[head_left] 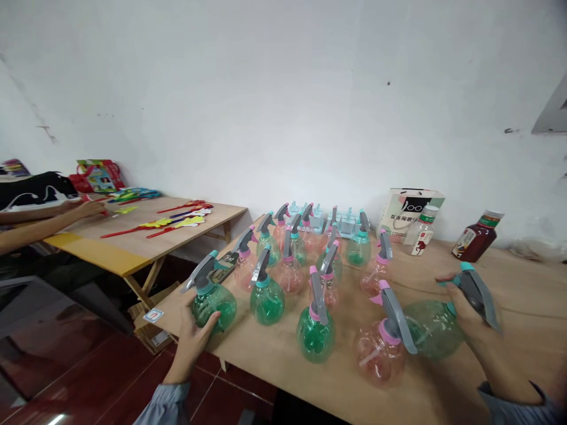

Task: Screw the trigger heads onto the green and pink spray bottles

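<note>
My left hand [195, 335] curls round the lower side of a green spray bottle [225, 307] with a grey and teal trigger head, at the table's left edge. At the right, my right hand [473, 313] is closed round the neck and trigger head of another green spray bottle [434, 330], which is tilted on its side and slightly blurred. Just left of that one stands a pink spray bottle [378, 357]. A green bottle with a pink collar [315, 339] and a green one with a teal collar [267, 304] stand between my hands. Several more pink and green spray bottles are grouped behind.
Blue plastic moulds [316, 223] lie by the wall. A printed box [392, 212], a clear bottle [419, 230] and a dark bottle [476, 239] stand at the back right. On the left, another person's arm [48, 221] reaches over a second table [133, 251] with colourful strips.
</note>
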Motion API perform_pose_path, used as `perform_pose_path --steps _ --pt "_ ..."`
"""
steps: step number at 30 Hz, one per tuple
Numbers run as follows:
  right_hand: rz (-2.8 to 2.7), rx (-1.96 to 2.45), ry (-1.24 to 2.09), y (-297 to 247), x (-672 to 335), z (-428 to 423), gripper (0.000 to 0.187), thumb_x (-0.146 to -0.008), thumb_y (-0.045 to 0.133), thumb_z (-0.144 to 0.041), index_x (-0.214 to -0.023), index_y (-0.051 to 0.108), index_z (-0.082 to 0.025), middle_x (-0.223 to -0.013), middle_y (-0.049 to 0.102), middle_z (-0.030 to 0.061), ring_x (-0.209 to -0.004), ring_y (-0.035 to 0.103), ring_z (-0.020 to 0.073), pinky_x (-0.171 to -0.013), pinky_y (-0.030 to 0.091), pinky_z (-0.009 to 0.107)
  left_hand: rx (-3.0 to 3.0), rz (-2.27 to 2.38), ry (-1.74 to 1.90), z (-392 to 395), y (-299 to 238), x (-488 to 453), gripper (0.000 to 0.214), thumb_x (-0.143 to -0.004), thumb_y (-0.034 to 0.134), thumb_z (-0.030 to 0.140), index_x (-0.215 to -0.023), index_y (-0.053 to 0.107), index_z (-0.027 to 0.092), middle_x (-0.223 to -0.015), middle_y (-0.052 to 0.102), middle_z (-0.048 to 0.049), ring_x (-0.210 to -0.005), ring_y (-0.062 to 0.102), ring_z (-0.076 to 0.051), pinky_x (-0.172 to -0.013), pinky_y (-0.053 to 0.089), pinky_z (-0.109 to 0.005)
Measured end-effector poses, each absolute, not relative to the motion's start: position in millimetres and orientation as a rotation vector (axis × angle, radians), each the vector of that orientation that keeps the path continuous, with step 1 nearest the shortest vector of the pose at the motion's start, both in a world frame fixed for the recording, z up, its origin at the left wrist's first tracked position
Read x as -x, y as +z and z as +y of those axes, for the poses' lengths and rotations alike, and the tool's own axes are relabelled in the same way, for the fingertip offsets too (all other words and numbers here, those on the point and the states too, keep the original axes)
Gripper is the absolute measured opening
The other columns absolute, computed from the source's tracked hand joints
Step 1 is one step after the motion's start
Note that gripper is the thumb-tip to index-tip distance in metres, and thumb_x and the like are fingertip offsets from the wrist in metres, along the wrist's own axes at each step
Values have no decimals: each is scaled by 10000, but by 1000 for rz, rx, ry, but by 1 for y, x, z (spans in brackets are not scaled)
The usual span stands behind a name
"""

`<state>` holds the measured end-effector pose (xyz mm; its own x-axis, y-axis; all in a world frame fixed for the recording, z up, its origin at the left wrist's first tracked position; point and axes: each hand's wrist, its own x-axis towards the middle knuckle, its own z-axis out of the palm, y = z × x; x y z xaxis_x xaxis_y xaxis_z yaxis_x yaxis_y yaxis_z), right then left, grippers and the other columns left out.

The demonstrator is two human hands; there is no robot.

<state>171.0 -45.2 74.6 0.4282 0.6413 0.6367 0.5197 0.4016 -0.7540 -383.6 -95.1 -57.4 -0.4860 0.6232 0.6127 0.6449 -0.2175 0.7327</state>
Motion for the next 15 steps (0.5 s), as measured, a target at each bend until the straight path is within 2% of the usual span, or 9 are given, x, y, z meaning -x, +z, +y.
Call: perform_pose_path --steps 3,6,9,11,15 --pt "-1221 1256 162 66 -167 -38 423 -703 669 -589 -914 595 -229 -840 616 25 -691 569 183 -661 485 346 1578 -1954 -1849 -94 -59 383 714 -734 630 671 -1228 450 188 -1192 532 -126 -1191 531 -360 -1103 402 -591" --pt "-1208 1213 235 51 -163 -30 627 -626 761 -637 -1049 532 -235 -967 611 43 -707 577 176 -641 517 335 1553 -1958 -1851 -93 -60 381 730 -712 642 688 -1215 466 190 -1147 541 -114 -1161 539 -367 -1090 412 -606" --pt "-1242 1174 345 34 -164 -29 808 -579 807 -656 -1191 474 -245 -1196 588 97 -986 628 243 -839 561 403 1595 -1972 -1853 -91 -63 378 737 -717 645 676 -1246 453 200 -1165 542 -106 -1168 542 -365 -1090 418 -602" --pt "-1281 1168 426 25 -164 -34 820 -617 794 -655 -1250 462 -252 -1294 559 111 -1174 578 285 -1004 502 477 1642 -1982 -1844 -91 -65 376 737 -741 640 650 -1284 437 195 -1206 539 -117 -1183 544 -364 -1092 419 -597" --pt "-1322 1171 524 13 -158 -47 750 -726 737 -625 -1322 436 -282 -1312 566 99 -1248 548 301 -1096 424 541 1695 -1992 -1816 -91 -67 369 793 -749 657 614 -1364 399 186 -1279 532 -136 -1245 524 -376 -1114 396 -598"
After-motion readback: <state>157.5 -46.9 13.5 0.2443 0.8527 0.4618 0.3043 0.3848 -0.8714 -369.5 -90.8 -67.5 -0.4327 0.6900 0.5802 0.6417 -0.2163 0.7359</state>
